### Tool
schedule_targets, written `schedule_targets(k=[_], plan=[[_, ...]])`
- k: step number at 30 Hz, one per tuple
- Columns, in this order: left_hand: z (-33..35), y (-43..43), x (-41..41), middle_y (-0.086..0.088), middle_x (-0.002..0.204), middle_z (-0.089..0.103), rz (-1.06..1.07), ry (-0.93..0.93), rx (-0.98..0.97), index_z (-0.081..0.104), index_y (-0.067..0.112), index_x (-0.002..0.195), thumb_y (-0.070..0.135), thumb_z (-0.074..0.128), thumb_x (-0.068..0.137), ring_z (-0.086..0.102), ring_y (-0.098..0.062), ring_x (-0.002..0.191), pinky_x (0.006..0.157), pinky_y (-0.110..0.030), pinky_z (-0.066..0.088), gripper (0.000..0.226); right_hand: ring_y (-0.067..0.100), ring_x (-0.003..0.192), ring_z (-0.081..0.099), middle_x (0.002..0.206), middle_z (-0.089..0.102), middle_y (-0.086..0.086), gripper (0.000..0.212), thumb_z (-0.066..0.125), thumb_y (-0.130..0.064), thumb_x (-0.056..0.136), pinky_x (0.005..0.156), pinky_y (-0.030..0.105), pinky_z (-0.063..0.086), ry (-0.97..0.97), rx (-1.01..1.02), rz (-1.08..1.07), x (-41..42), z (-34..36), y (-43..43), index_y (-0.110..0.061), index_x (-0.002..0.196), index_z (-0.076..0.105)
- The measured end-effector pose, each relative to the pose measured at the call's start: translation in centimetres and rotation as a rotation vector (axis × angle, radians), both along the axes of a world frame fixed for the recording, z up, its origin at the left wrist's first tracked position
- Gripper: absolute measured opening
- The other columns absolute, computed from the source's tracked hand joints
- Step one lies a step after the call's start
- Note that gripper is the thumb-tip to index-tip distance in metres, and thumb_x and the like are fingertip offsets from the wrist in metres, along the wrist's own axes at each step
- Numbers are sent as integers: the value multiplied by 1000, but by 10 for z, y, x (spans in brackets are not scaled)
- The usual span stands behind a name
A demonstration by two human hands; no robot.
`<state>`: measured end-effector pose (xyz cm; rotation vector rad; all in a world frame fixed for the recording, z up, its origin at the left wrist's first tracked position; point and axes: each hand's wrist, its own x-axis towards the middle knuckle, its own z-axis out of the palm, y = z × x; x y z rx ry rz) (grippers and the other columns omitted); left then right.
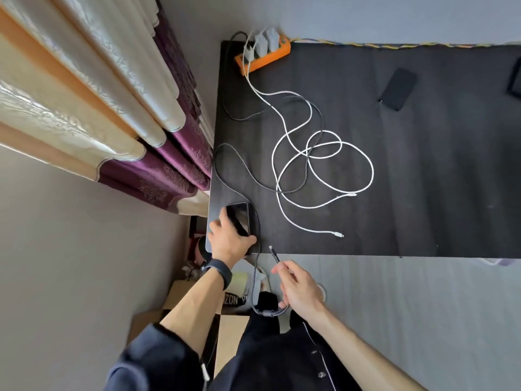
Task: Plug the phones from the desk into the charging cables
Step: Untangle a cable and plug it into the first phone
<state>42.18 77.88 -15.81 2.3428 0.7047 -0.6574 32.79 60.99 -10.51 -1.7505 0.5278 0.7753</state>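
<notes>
Dark desk (423, 198) vs grey wall, cream & purple curtains (112, 114) on the left. I count 2 phones. Near phone (242, 217) is at the near-left corner, left hand (231, 239) curled round it. Far phone (399, 88) lies well apart. 2 white cables (372, 170) lie loose. Right hand (301, 292) pinches the dark cable (275, 255) behind its plug. Orange power strip (272, 56) at back.

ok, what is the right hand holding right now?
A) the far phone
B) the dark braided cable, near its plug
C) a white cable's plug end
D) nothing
B: the right hand pinches the dark braided cable just behind its plug, off the desk edge. Both white cables lie loose on the desk, and the left hand holds the phone.
</notes>
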Motion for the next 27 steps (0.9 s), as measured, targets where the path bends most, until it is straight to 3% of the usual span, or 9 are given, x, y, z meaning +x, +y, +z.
schedule_targets(k=[2,4,8,12,16,18,20,24,27], plan=[[16,19,-3,-14,123,59,275,40,-295,39,18,143,32,83,65,61,-32,105,85,-39,55,91,14,50,44,50,43,-6,24,45,-30,103,56,28,57,7,-1,16,2,7,4,-20,95,65],[33,32,-7,-9,93,65,557,178,-722,55,14,120,28,85,65,60,-21,66,56,-29,53,64,16,54,46,52,45,-6,26,44,-29,104,55,25,55,20,8,19,3,9,3,-16,98,65],[73,48,-28,-3,79,60,645,210,-1049,63,19,93,27,89,58,50,-16,59,64,-30,42,44,12,51,46,55,48,-3,26,44,-27,104,57,30,52,-16,26,69,2,21,6,-13,98,66],[98,38,-42,-3,77,54,613,96,-1049,60,19,99,24,87,68,51,-16,66,65,-32,42,41,8,57,42,61,48,-11,27,55,-39,99,60,28,36,-122,12,9,9,35,9,-20,80,63],[115,16,-48,-2,64,57,660,25,-1021,64,15,86,21,86,68,57,-16,55,70,-36,43,29,7,64,48,68,58,-5,22,71,-40,88,63,26,38,-225,144,11,18,52,14,-18,84,69],[125,5,-53,-3,56,58,708,7,-1025,60,12,74,14,81,74,59,-15,46,60,-31,49,21,7,66,53,73,65,4,13,74,-37,86,65,27,42,-261,148,0,21,59,11,-24,86,74],[131,-2,-52,-2,49,60,730,-19,-1002,58,10,69,5,76,80,60,-14,39,46,-25,51,21,1,63,56,71,69,-7,6,74,-34,87,67,23,44,-264,163,-14,25,62,6,-30,87,77],[135,-19,-56,-8,61,61,776,-66,-933,58,5,86,5,83,72,63,-21,47,49,-29,54,28,2,53,47,53,50,-16,17,76,-37,85,57,12,38,-316,138,83,22,64,-5,-20,82,77],[135,-29,-59,-8,66,67,795,-76,-944,61,6,88,12,84,73,67,-24,56,55,-33,57,27,6,52,36,51,39,-12,34,74,-37,86,52,16,32,-391,30,108,19,60,-7,-8,71,66]])
